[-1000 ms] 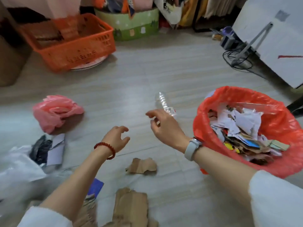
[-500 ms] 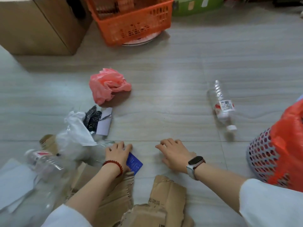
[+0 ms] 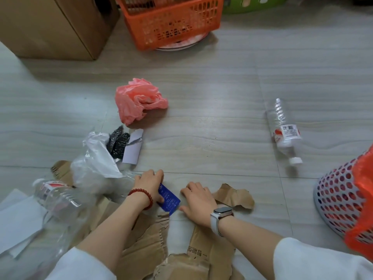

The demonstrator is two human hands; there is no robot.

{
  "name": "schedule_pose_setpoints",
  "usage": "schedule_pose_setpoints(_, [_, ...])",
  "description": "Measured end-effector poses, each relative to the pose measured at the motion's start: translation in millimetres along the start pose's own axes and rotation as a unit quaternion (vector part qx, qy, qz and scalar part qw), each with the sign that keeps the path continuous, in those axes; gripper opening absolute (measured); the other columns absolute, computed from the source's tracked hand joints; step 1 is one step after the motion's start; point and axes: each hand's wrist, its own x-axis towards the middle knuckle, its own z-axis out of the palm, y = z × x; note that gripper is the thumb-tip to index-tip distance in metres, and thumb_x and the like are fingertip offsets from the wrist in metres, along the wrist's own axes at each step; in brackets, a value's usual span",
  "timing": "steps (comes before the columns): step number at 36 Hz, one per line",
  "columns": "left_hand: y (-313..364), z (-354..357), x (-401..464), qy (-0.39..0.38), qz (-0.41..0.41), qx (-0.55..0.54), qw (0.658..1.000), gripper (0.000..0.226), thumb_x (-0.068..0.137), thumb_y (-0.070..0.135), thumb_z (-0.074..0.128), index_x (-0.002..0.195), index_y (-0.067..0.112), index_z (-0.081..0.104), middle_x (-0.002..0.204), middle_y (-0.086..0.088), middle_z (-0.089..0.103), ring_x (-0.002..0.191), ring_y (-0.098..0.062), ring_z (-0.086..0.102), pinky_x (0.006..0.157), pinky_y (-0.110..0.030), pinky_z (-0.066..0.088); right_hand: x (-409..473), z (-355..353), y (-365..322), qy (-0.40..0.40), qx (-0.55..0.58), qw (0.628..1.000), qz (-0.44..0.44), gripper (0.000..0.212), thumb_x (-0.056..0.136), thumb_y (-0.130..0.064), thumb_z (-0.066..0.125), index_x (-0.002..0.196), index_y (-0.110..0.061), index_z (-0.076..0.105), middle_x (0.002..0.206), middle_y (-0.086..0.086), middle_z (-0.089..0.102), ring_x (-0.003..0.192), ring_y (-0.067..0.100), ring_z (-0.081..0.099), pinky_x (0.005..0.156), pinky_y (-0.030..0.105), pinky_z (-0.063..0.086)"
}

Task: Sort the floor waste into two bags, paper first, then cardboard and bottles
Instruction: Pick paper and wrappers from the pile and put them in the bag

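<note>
blue card lies flat on floor between both hands, touching torn cardboard at its near edge. left hand over card's left end, thumb on the card, fingers curled down at its far end, can't tell if it's actually pinched. right hand open, palm down, fingers spread on floor just right of card, resting over a cardboard scrap. more cardboard with print under right forearm. clear bottle lies on its side well right of hands, white cap toward bin. second bottle at left on cardboard pile beside clear plastic bag. white paper at far left. pink bag crumpled mid floor, apart from everything. bin with red liner at right edge. orange basket and brown box at back.
</note>
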Motion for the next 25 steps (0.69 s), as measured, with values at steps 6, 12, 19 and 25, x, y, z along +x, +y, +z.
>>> schedule_pose_setpoints(6, [4,-16,-4,0.055,0.053,-0.182,0.980,0.033,0.078,0.013,0.070,0.068,0.025,0.040,0.074,0.006,0.044,0.070,-0.014,0.044,0.056,-0.019,0.032,1,-8,-2,0.034,0.154,0.983,0.098,0.024,0.093,-0.026,0.046,0.108,-0.010,0.055,0.109,0.011,0.057,0.101,0.028,0.053,0.083,0.036,0.042])
schedule_pose_setpoints(12, [41,-43,-3,0.253,0.085,-0.275,0.924,0.030,0.085,0.014,0.063,0.113,0.011,0.053,0.102,-0.001,0.048,0.086,-0.012,0.050,0.079,-0.026,0.044,-16,-73,21,0.191,0.199,0.957,0.090,0.018,0.096,-0.017,0.043,0.108,-0.008,0.053,0.100,0.008,0.061,0.084,0.025,0.057,0.071,0.034,0.045])
schedule_pose_setpoints(19, [172,-90,-2,0.328,0.191,-0.296,0.877,0.050,0.084,0.028,0.055,0.129,0.009,0.045,0.125,-0.012,0.050,0.115,-0.028,0.049,0.096,-0.044,0.043,-95,-187,81,0.500,0.205,0.833,0.116,0.029,0.087,-0.005,0.050,0.116,-0.007,0.053,0.079,-0.004,0.058,0.064,0.006,0.048,0.072,0.025,0.039])
schedule_pose_setpoints(25, [316,-90,-30,0.258,0.379,-0.239,0.856,0.074,0.077,0.057,0.023,0.138,0.019,0.040,0.146,-0.003,0.036,0.135,-0.022,0.032,0.107,-0.044,0.031,-191,-237,149,0.642,0.127,0.725,0.214,0.024,0.086,-0.008,0.045,0.107,-0.006,0.057,0.094,0.001,0.059,0.082,0.017,0.054,0.070,0.017,0.036])
